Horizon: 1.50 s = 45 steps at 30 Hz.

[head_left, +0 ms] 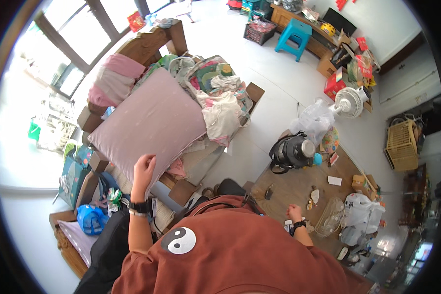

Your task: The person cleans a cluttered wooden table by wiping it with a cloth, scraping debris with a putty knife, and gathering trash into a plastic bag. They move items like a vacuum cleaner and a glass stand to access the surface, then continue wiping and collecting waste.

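Pillow (154, 115) in dusty pink fills the left half of the head view, lying slantwise over the wooden sofa (132, 49), its broad face toward the camera and its far edge beside a heap of clothes (218, 93). It looks soft and plump, so it should be light for its size, bending wherever it is lifted and giving under a squeeze; its smooth cover may slide a little through loose fingers, but nothing about it seems fragile. Its seamed edges and corners look like the surest hold, since a palm laid flat on the bulging middle would find little to grip; with such a wide span, two opposite edges would probably keep it from folding or drooping. The two hands are well apart. The left hand (145, 164) is at the pillow's near edge with fingers bent; from this angle I cannot tell whether it pinches the fabric or merely lies against it. The right hand (294, 212) is loosely curled over the wooden table (345, 164), with nothing seen in it, near a clear plastic container (330, 218). Farther along that table stands a large dark flask (299, 149) with a strap, well away from the pillow.
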### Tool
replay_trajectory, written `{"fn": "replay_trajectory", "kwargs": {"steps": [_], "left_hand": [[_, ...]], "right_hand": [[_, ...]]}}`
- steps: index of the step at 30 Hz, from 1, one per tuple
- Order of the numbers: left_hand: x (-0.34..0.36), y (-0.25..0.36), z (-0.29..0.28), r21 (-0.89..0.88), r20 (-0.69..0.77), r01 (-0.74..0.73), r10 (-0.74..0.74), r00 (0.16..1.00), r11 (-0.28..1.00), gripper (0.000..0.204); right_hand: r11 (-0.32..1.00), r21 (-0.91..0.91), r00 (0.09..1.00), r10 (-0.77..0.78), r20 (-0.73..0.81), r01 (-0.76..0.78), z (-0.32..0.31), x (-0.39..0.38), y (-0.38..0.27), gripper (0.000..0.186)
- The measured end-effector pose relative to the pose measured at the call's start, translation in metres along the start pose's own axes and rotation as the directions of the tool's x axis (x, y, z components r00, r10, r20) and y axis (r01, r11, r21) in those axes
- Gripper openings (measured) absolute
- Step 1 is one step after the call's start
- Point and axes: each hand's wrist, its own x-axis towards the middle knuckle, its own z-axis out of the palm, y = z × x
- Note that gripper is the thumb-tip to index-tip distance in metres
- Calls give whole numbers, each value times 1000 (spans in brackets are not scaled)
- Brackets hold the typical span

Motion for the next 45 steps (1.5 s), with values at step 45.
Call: {"fn": "replay_trajectory", "kwargs": {"steps": [45], "left_hand": [[506, 564, 684, -404, 869, -774, 469, -158, 488, 26]], "right_hand": [[612, 737, 827, 547, -130, -289, 104, 208, -271, 18]]}}
